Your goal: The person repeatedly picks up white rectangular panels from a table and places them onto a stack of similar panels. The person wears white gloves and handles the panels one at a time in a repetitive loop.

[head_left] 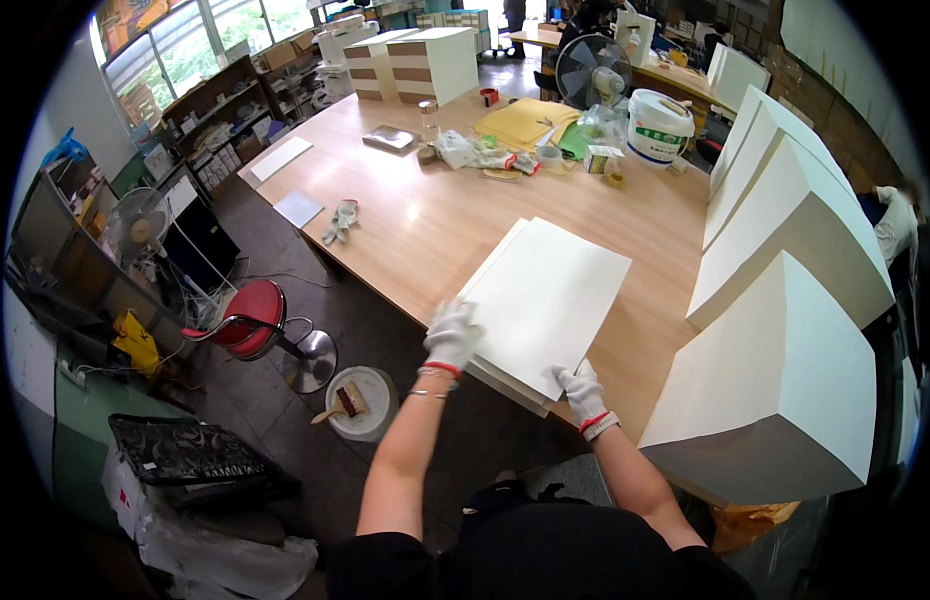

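Observation:
A stack of large cream-white sheets lies at the table's near edge, its lower layers slightly out of line and jutting over the edge. My left hand, in a white glove with a red cuff, is at the stack's left side; motion smears its fingers. At the near right corner, my right hand, gloved alike, grips the stack's edge with the thumb on top. Tall blocks of stacked white paper stand to the right of my right hand.
Across the wooden table are a spare glove, yellow sheets, a white bucket and a fan. Lower left are a red stool and a brush on a round white lid. People work far back.

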`<state>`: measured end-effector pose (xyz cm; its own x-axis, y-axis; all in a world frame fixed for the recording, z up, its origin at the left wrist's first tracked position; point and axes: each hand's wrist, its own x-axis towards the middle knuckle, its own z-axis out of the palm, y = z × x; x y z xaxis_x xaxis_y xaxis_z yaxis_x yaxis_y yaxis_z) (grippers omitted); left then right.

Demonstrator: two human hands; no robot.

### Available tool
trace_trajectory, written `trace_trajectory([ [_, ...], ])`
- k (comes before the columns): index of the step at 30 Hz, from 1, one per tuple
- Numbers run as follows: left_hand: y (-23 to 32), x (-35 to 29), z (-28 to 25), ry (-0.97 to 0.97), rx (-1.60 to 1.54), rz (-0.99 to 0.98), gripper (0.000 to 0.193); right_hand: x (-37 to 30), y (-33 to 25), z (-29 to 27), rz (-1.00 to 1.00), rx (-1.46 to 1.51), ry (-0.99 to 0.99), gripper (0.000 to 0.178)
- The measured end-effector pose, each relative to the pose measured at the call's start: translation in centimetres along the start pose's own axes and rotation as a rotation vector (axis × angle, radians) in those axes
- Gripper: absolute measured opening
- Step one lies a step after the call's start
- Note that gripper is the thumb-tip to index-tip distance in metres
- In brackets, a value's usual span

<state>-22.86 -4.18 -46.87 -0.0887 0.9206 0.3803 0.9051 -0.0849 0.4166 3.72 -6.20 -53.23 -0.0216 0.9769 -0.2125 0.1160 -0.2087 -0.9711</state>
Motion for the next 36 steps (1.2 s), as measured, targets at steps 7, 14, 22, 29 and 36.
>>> trace_trajectory([
  [7, -8.7, -3.7, -0.6, 0.05, 0.046, 0.261, 0.027, -6.0, -2.0, -1.6, -0.348, -0.726, -0.037, 0.077],
  [14, -11.2, -3.4, 0.0, -0.112, -0.38, 0.071, 0.032, -7.4, -3.5, -0.5, -0.421, -0.869, -0.057, 0.061],
  [22, -11.8, -2.6, -0.7, -0.123, -0.452, 0.067, 0.02, -6.9, -2.8, -0.6, -0.465, -0.738, -0.048, 0.05],
  [29, -11.6, -2.6, -1.2, -0.099, -0.258, 0.179, 0.016, -7.0, -2.2, -0.7, -0.498, -0.725, -0.06, 0.049],
  [36, -12.5, -2.4, -0.7, -0.2, -0.144, 0.063, 0.017, -7.1, -2.5, -0.3, -0.521, -0.75, -0.049, 0.049],
])
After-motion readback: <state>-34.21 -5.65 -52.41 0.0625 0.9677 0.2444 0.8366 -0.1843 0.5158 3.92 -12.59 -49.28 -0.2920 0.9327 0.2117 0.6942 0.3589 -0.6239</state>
